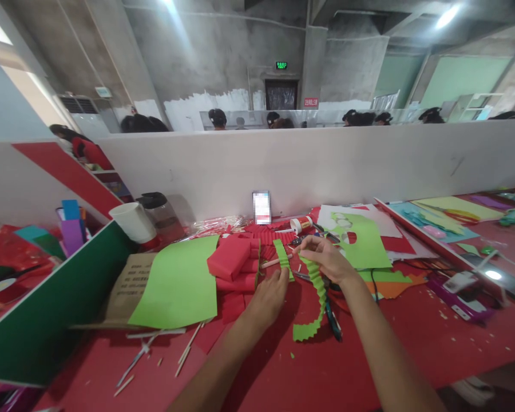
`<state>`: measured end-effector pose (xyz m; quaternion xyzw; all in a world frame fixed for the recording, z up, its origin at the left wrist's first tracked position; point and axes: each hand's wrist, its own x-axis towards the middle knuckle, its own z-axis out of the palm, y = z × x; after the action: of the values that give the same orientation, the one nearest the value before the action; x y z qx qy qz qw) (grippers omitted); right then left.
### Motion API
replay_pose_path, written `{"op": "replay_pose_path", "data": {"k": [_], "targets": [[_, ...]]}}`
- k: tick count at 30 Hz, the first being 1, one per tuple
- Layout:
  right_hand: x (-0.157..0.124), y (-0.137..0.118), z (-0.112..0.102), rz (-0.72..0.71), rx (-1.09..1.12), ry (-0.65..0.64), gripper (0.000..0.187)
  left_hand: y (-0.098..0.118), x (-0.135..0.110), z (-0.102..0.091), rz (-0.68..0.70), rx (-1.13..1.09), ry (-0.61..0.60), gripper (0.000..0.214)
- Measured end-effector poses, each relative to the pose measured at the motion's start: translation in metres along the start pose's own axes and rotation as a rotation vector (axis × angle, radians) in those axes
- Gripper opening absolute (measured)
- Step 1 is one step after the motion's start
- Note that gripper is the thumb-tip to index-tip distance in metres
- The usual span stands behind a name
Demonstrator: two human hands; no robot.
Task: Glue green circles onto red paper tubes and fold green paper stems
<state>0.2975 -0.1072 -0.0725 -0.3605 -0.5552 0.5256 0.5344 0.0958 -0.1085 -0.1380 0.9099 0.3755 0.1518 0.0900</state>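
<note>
A long green pleated paper strip (320, 294) hangs from my right hand (328, 260), whose thumb and fingers pinch its upper end. Its zigzag lower end curls left above the red table. My left hand (270, 297) is closed at the lower end of a shorter green pleated strip (282, 254); the fingertips are partly hidden. A thin wooden stick (271, 263) lies by that strip. Left of it sit a red paper-covered box (229, 258) and red paper rolls (240, 283). Beneath the right hand are dark-handled tools (333, 323), partly covered.
A green paper sheet (180, 286) lies over cardboard (126, 292) at left. Behind stand a phone (262, 207), a white glue bottle (301, 224) and a paper cup (133, 220). A cut green sheet (363, 240) and a purple device (459, 300) are at right.
</note>
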Motion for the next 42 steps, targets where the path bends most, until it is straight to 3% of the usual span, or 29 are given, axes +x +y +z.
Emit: {"op": "replay_pose_path", "data": {"k": [4,9,16,22,26,31,37,42], "targets": [[0.003,0.006,0.002,0.022,-0.324,-0.072,0.015,-0.008,0.006,0.003,-0.058,-0.022,-0.053,0.025],[0.007,0.02,0.002,0.113,-0.522,-0.146,0.019,-0.005,0.009,0.0,-0.079,-0.148,0.014,0.016],[0.0,0.012,-0.003,0.202,-0.449,-0.261,0.021,0.0,0.007,-0.012,-0.138,-0.31,0.039,0.01],[-0.001,0.01,-0.006,0.183,-0.405,-0.31,0.034,-0.003,0.01,-0.004,-0.165,-0.359,0.078,0.015],[0.001,0.012,-0.005,0.188,-0.437,-0.304,0.029,-0.005,0.012,0.001,-0.199,-0.359,0.064,0.018],[0.0,0.005,-0.002,0.105,-0.602,-0.379,0.01,-0.006,0.011,0.004,-0.163,-0.424,0.08,0.02],[-0.003,-0.005,0.001,0.021,-0.575,-0.439,0.015,-0.005,0.011,0.003,-0.175,-0.443,0.088,0.013],[-0.003,-0.006,0.0,0.014,-0.566,-0.399,0.018,-0.006,0.012,0.003,-0.145,-0.467,0.126,0.014]]}}
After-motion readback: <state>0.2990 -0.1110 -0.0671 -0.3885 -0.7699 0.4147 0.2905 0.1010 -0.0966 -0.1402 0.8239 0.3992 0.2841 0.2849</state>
